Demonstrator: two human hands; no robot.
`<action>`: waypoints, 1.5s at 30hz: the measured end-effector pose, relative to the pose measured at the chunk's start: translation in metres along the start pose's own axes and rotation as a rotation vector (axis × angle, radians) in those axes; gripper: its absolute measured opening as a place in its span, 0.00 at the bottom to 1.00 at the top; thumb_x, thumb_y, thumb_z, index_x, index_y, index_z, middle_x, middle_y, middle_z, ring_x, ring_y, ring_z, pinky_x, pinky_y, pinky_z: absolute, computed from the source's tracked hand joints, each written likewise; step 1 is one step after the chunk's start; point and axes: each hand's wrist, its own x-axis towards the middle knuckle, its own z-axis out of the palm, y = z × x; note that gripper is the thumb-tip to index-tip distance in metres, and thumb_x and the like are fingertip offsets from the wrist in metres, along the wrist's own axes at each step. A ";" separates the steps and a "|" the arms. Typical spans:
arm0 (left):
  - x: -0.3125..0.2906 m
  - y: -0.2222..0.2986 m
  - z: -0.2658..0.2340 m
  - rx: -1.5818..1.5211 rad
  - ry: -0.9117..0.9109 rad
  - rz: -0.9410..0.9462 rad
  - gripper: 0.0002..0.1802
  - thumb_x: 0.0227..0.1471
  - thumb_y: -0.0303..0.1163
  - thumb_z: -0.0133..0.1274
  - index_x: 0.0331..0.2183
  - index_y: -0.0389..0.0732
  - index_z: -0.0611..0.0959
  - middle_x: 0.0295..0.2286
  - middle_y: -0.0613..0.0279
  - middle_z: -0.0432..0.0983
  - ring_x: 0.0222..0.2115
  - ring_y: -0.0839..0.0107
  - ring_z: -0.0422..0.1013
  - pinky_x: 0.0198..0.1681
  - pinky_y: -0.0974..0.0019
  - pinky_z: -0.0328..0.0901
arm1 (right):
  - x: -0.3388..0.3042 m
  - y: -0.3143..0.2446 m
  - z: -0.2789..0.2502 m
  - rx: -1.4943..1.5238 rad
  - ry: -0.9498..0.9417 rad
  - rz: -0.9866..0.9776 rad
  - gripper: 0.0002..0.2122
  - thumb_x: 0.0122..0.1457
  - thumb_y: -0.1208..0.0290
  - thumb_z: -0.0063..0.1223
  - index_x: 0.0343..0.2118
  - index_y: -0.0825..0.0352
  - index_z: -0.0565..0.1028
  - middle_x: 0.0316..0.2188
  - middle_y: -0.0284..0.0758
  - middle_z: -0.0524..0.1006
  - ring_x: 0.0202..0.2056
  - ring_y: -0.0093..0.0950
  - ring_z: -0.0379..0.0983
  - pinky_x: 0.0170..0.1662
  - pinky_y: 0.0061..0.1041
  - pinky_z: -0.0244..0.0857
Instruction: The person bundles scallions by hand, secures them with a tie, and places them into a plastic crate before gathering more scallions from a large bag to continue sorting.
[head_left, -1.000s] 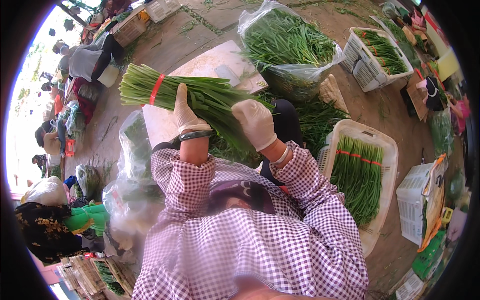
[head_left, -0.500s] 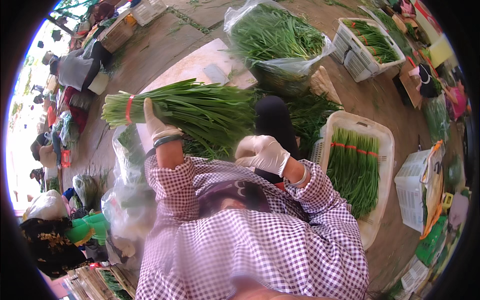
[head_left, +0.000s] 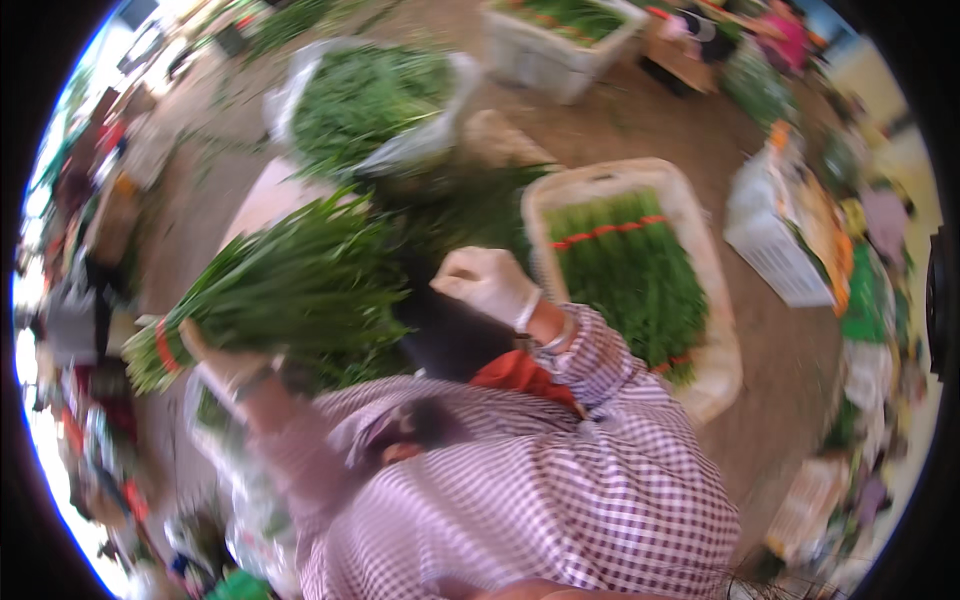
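Note:
My left hand [head_left: 222, 360], in a pale glove and smeared by motion, grips a thick bunch of garlic chives [head_left: 300, 270] close to its pale cut ends. A red band [head_left: 164, 345] circles the stalks there, while the green leaves fan out to the right. My right hand [head_left: 488, 282], in a whitish glove, is curled closed above my dark-clad knee. Whatever its fingers hold, if anything, is hidden. Right of it stands a white plastic crate [head_left: 728, 365] with several red-banded bunches of chives [head_left: 625, 270] lying side by side.
Ahead, a clear plastic bag [head_left: 278, 115] bulges with loose greens, beside a pale board [head_left: 268, 196]. Another white crate [head_left: 540, 60] of bunches stands at the far side. A white crate with orange trim [head_left: 775, 240] is at the right. Plastic bags [head_left: 255, 520] lie at my left.
My view has swung right, so the surroundings sit further left. The banded bunch stays in my left hand, its cut ends now tilted lower. My right hand remains curled.

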 end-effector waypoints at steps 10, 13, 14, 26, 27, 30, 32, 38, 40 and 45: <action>-0.079 -0.102 0.101 0.206 -0.509 -0.384 0.29 0.56 0.47 0.47 0.53 0.38 0.69 0.48 0.55 0.71 0.46 0.61 0.69 0.52 0.56 0.63 | 0.056 -0.076 -0.051 -0.307 0.196 -0.276 0.48 0.48 0.32 0.47 0.60 0.72 0.54 0.60 0.52 0.55 0.63 0.45 0.47 0.64 0.39 0.38; -0.075 -0.122 0.089 0.346 -0.721 -0.453 0.29 0.54 0.44 0.51 0.52 0.37 0.69 0.45 0.56 0.72 0.42 0.64 0.71 0.47 0.59 0.68 | 0.054 -0.068 -0.043 0.044 0.020 -0.194 0.49 0.47 0.35 0.52 0.60 0.75 0.52 0.55 0.54 0.62 0.58 0.46 0.58 0.60 0.36 0.51; -0.069 -0.129 0.081 0.398 -0.754 -0.420 0.27 0.54 0.42 0.52 0.51 0.37 0.70 0.44 0.57 0.72 0.42 0.65 0.71 0.46 0.60 0.68 | 0.051 -0.067 -0.046 0.118 0.018 -0.129 0.49 0.47 0.38 0.55 0.61 0.75 0.51 0.53 0.53 0.65 0.55 0.45 0.62 0.58 0.33 0.55; -0.079 -0.182 0.116 0.885 -1.216 0.878 0.27 0.47 0.27 0.56 0.51 0.37 0.69 0.48 0.57 0.70 0.45 0.62 0.69 0.48 0.59 0.65 | -0.008 -0.050 -0.189 0.531 -0.326 0.427 0.27 0.63 0.48 0.39 0.50 0.70 0.70 0.43 0.38 0.76 0.43 0.23 0.73 0.45 0.23 0.68; -0.088 -0.188 0.125 0.877 -1.306 0.996 0.26 0.47 0.29 0.55 0.50 0.38 0.69 0.47 0.56 0.70 0.45 0.61 0.68 0.49 0.57 0.64 | -0.023 -0.033 -0.186 0.670 -0.314 0.446 0.27 0.62 0.47 0.41 0.48 0.70 0.71 0.40 0.37 0.77 0.39 0.22 0.73 0.42 0.23 0.69; -0.108 -0.208 0.134 0.901 -1.591 1.251 0.26 0.43 0.32 0.53 0.47 0.39 0.70 0.45 0.54 0.71 0.44 0.57 0.69 0.49 0.54 0.63 | -0.059 -0.035 -0.176 0.971 -0.258 0.724 0.22 0.60 0.49 0.46 0.40 0.68 0.74 0.32 0.32 0.79 0.30 0.20 0.74 0.35 0.22 0.70; -0.113 -0.225 0.121 0.897 -1.726 1.364 0.26 0.37 0.28 0.51 0.44 0.40 0.71 0.42 0.54 0.72 0.43 0.57 0.70 0.47 0.55 0.64 | -0.077 -0.045 -0.178 1.012 -0.332 0.842 0.20 0.60 0.51 0.48 0.39 0.67 0.75 0.31 0.30 0.78 0.30 0.19 0.74 0.36 0.21 0.69; -0.120 -0.254 0.117 0.937 -1.816 1.444 0.26 0.41 0.31 0.47 0.47 0.42 0.70 0.47 0.58 0.69 0.48 0.61 0.67 0.53 0.52 0.59 | -0.101 -0.030 -0.171 0.844 -0.213 0.875 0.22 0.54 0.63 0.58 0.48 0.70 0.68 0.39 0.32 0.75 0.37 0.17 0.71 0.39 0.18 0.67; -0.118 -0.249 0.126 1.030 -1.784 1.433 0.29 0.41 0.30 0.47 0.49 0.43 0.70 0.50 0.58 0.68 0.53 0.61 0.64 0.59 0.49 0.50 | -0.081 -0.061 -0.180 0.795 -0.155 0.807 0.24 0.53 0.65 0.59 0.49 0.71 0.67 0.39 0.32 0.75 0.38 0.18 0.71 0.40 0.18 0.67; -0.118 -0.259 0.128 1.373 -1.563 1.460 0.38 0.37 0.34 0.59 0.54 0.55 0.69 0.57 0.60 0.59 0.60 0.60 0.53 0.61 0.42 0.42 | -0.097 0.007 -0.194 0.328 0.006 0.544 0.31 0.46 0.67 0.65 0.52 0.71 0.64 0.40 0.35 0.75 0.39 0.22 0.72 0.43 0.22 0.67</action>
